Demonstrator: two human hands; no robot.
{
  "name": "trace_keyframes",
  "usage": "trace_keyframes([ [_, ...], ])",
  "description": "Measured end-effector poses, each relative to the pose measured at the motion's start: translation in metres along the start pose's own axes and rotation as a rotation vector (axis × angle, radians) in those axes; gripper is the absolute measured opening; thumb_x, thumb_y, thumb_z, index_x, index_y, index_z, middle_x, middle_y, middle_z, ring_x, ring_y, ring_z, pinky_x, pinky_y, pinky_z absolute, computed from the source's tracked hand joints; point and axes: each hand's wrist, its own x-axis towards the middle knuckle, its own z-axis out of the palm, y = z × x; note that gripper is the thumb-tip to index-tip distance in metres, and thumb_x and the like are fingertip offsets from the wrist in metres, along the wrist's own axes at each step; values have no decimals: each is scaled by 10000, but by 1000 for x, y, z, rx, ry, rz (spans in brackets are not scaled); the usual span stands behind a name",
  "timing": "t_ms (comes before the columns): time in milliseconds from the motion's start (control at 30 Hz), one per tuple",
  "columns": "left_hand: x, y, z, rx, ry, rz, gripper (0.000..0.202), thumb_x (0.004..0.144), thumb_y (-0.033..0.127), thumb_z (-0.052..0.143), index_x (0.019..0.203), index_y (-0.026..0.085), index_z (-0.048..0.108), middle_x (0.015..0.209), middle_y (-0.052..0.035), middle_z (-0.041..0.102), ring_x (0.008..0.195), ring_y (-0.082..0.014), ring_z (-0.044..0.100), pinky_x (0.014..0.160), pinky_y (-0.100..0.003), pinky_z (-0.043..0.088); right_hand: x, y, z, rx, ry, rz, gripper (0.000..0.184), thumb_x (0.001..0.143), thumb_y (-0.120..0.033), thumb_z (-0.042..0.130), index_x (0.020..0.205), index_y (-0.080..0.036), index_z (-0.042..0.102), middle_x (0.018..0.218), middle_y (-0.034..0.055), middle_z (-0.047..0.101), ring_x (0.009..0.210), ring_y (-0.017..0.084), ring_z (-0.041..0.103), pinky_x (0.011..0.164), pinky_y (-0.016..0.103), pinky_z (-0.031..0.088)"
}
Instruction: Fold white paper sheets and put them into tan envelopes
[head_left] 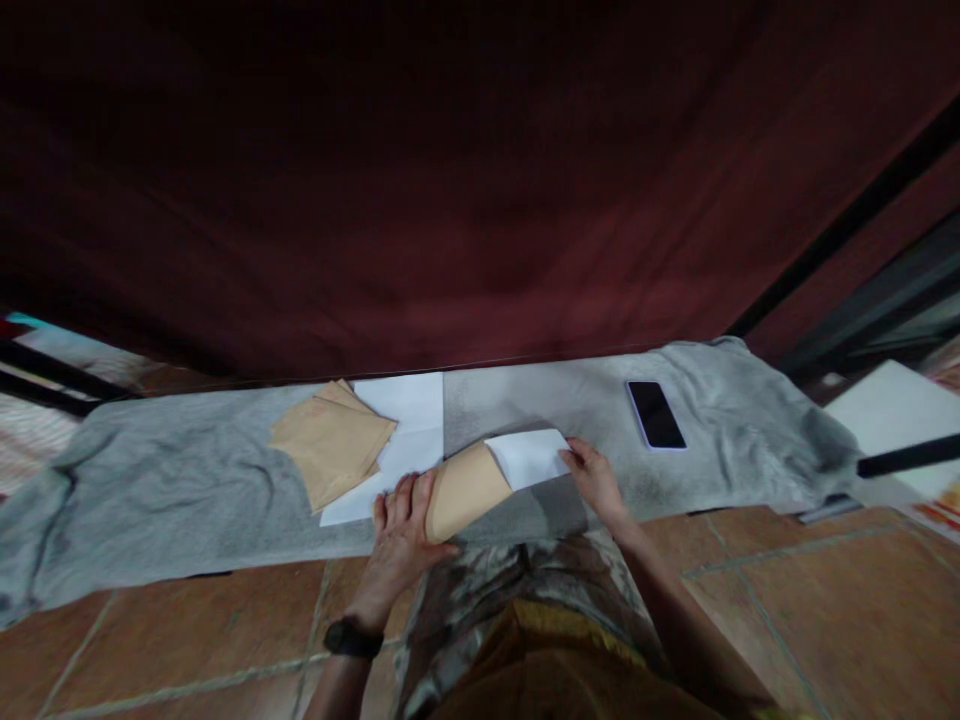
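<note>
My left hand (pixel 403 530) is closed over the left end of a brown paper envelope (pixel 469 490), fingers on top and the thumb along its near edge. A folded white paper (pixel 529 457) sticks out of the envelope's right end, the rest of it hidden. Between thumb and fingers, my right hand (pixel 592 477) pinches the right edge of that paper. To the left of the envelope, several more brown envelopes (pixel 334 440) lie fanned in a pile, partly over white sheets (pixel 418 420).
Everything lies on a grey cloth (pixel 202 470) spread over a long, narrow surface. On the right rests a phone (pixel 656 415) with a dark screen. A dark red curtain-like fabric (pixel 480 220) rises behind. Below are terracotta floor tiles (pixel 210 630).
</note>
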Motion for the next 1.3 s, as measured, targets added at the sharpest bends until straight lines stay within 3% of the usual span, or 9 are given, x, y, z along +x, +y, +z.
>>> trace_keyframes([
  [300, 5, 2, -4, -16, -13, 12, 1185, 677, 401, 844, 1622, 223, 152, 1557, -207, 413, 1466, -399, 363, 1204, -638, 190, 4, 1, -6, 72, -218, 143, 325, 683, -519, 641, 752, -207, 700, 642, -11, 636, 625, 190, 578, 520, 296, 503],
  [500, 14, 18, -6, -50, -3, 57, 1240, 643, 404, 868, 1624, 201, 137, 1561, -216, 408, 1474, -420, 346, 1206, -645, 187, -6, -2, 25, 114, -237, 182, 310, 695, -536, 665, 636, -232, 669, 628, -6, 617, 669, 193, 569, 649, 326, 503],
  [667, 20, 33, -3, -75, -3, 102, 1255, 636, 424, 874, 1628, 204, 138, 1546, -210, 433, 1467, -427, 357, 1208, -645, 187, -20, -1, 49, 174, -290, 236, 285, 725, -496, 661, 672, -220, 712, 679, 8, 663, 730, 201, 593, 717, 330, 491],
  [967, 21, 35, 2, -70, 4, 121, 1208, 664, 413, 860, 1626, 196, 162, 1539, -211, 445, 1461, -420, 367, 1212, -640, 187, -28, 5, 45, 297, -403, 280, 176, 701, -333, 624, 711, -204, 743, 701, 2, 700, 703, 169, 585, 665, 274, 446],
  [1167, 23, 38, 0, -70, 7, 137, 1181, 665, 388, 862, 1620, 198, 193, 1525, -203, 457, 1459, -418, 366, 1215, -635, 181, -27, 8, 49, 363, -369, 257, 182, 617, -204, 613, 771, -228, 706, 754, -23, 699, 738, 172, 601, 695, 271, 452],
  [1300, 23, 40, -2, -80, 18, 131, 1168, 673, 347, 855, 1622, 202, 190, 1531, -197, 453, 1461, -410, 367, 1217, -627, 192, -27, 10, 51, 408, -279, 247, 308, 585, -180, 613, 881, -256, 647, 728, -62, 654, 723, 163, 593, 681, 256, 438],
])
